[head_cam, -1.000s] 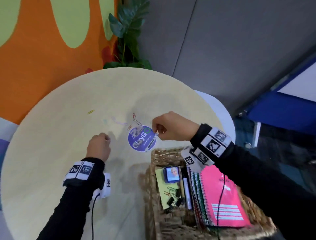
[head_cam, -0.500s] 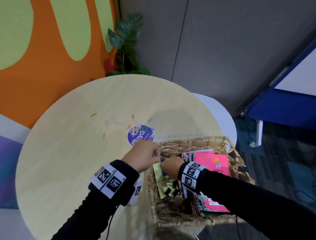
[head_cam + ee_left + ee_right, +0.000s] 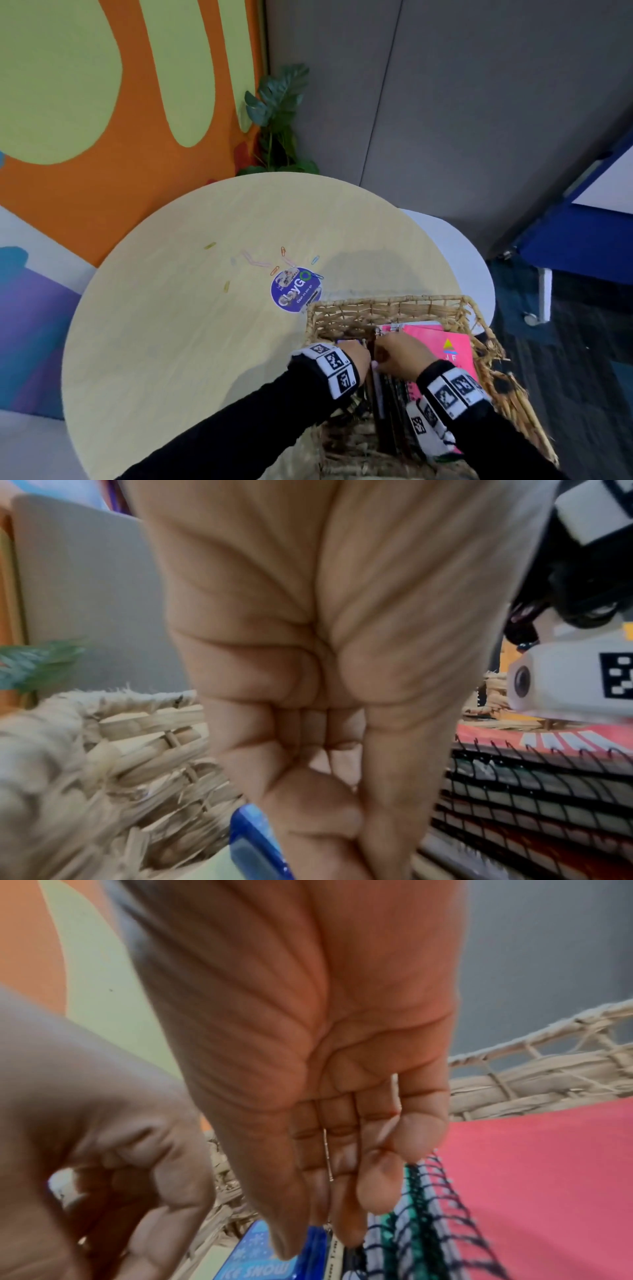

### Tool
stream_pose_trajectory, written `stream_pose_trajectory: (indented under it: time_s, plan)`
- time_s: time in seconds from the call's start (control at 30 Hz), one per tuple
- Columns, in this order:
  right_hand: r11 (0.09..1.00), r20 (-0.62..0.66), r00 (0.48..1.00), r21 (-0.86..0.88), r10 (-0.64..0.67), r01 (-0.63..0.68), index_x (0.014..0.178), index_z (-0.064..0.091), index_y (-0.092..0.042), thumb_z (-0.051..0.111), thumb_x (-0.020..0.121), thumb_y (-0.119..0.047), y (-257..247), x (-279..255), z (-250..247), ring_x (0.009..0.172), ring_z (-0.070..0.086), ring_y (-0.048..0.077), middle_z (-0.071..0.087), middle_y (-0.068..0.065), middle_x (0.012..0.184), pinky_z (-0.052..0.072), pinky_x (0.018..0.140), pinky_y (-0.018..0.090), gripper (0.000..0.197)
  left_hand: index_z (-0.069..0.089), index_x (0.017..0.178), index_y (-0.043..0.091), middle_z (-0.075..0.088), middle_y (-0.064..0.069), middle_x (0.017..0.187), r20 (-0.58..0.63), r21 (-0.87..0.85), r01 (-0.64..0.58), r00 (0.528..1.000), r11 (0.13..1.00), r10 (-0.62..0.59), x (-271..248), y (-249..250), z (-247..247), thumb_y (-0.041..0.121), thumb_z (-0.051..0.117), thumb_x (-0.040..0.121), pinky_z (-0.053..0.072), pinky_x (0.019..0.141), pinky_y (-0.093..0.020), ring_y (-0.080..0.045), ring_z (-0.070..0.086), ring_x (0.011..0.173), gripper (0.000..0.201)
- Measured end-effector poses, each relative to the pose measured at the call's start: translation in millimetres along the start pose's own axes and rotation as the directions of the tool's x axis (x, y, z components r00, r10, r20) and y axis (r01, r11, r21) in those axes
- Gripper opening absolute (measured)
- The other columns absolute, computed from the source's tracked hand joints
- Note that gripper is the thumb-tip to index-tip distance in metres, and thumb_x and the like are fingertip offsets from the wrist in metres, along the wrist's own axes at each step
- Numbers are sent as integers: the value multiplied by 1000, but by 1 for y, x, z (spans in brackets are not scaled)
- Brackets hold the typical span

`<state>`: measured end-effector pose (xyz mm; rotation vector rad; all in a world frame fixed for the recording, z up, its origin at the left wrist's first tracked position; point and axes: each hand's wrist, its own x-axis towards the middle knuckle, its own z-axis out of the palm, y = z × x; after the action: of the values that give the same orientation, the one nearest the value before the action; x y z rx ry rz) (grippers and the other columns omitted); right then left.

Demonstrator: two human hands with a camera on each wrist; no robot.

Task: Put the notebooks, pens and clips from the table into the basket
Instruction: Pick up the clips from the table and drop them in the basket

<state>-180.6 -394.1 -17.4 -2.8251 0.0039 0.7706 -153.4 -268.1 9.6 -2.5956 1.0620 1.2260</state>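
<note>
Both hands are down inside the wicker basket (image 3: 387,302) at the table's near right edge. My left hand (image 3: 359,353) is curled into a fist (image 3: 322,753) over a blue item (image 3: 251,840); no clip shows in it. My right hand (image 3: 399,354) points its straight fingers (image 3: 371,1191) down beside the spiral notebooks (image 3: 421,1231); a thin silvery wire (image 3: 328,1156) runs along them. A pink notebook (image 3: 445,342) tops the stack (image 3: 531,791). Several coloured paper clips lie on the table, among them an orange one (image 3: 283,251), a blue one (image 3: 315,259) and a yellow one (image 3: 210,245).
A round blue sticker (image 3: 296,289) is on the light round table (image 3: 178,342), just beyond the basket. A potted plant (image 3: 277,120) stands behind the table against the orange wall. A white stool (image 3: 462,260) sits to the right.
Both hands left the clips near the sticker and came back into the basket. They sit deeper in it now, close together, and the right hand's fingers have straightened.
</note>
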Motion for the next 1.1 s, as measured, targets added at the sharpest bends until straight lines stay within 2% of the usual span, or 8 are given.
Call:
stream_pose_trajectory:
  time_s: [0.1, 0.2, 0.27, 0.33, 0.47, 0.57, 0.7, 1.1]
  plan:
    - [997, -39, 999, 78, 27, -24, 74, 52, -23, 62, 86, -26, 9, -3, 7, 74, 52, 15, 56, -5, 75, 30, 50, 14, 16, 58, 117, -4, 60, -19, 104, 14, 82, -39, 999, 996, 37, 5, -5, 1, 11, 47, 95, 47, 60, -34, -26, 53, 65, 29]
    - [990, -45, 998, 139, 40, -33, 67, 45, -31, 64, 85, -27, 14, -5, 8, 77, 55, 15, 55, -9, 76, 36, 55, 17, 27, 61, 104, -5, 62, -22, 95, -47, 36, -49, 998, 998, 50, 1, -9, -4, 2, 51, 90, 38, 49, -30, -31, 52, 71, 18]
    - [988, -57, 998, 155, 32, -23, 64, 39, -36, 64, 84, -28, 16, -5, 3, 78, 54, 14, 55, -9, 78, 33, 56, 13, 33, 63, 101, -1, 66, -20, 99, -242, -137, -104, 968, 985, 68, -5, -19, -10, 7, 52, 89, 48, 62, -35, -36, 61, 84, 19]
    - [986, -88, 996, 168, 0, 15, 62, 40, -38, 64, 82, -28, 13, -3, -15, 75, 54, 11, 54, -14, 71, 33, 56, 11, 33, 66, 104, 8, 70, -13, 106, -500, -336, -234, 865, 912, 38, -9, -43, -13, 14, 52, 87, 53, 83, -34, -29, 64, 98, 22]
    - [961, -233, 971, 250, -60, 119, 81, 67, -23, 66, 82, -23, -15, 24, -73, 68, 58, 3, 65, -12, 73, 41, 60, 15, 2, 67, 102, 11, 71, -7, 100, -700, -573, -291, 659, 766, -273, -11, -118, -16, 13, 54, 87, 47, 81, -20, -18, 64, 87, 21]
    - [948, -344, 925, 208, -160, 242, 84, 67, -16, 64, 83, -19, -51, 70, -112, 63, 55, 5, 63, -9, 72, 40, 62, 16, 4, 66, 101, 11, 70, -8, 97, -655, -671, -133, 565, 729, -501, -1, -181, -11, 11, 51, 86, 51, 85, -32, -25, 65, 88, 22]
    - [941, -290, 915, 106, -280, 321, 89, 68, -10, 58, 85, -14, -105, 154, -132, 79, 61, 22, 69, 4, 83, 38, 68, 22, 11, 61, 108, 11, 67, -10, 105, -455, -792, 96, 567, 603, -687, 20, -240, 6, 14, 53, 86, 47, 85, -31, -28, 62, 101, 24]
    - [993, -27, 994, -65, -103, 101, 108, 62, -3, 44, 93, -34, -179, 288, -82, 112, 54, 33, 60, 17, 118, 46, 95, 40, 39, 47, 122, 2, 50, -15, 126, -204, -877, 277, 525, 392, -826, 62, -297, 13, 21, 57, 89, 45, 93, -35, -34, 56, 112, 40]
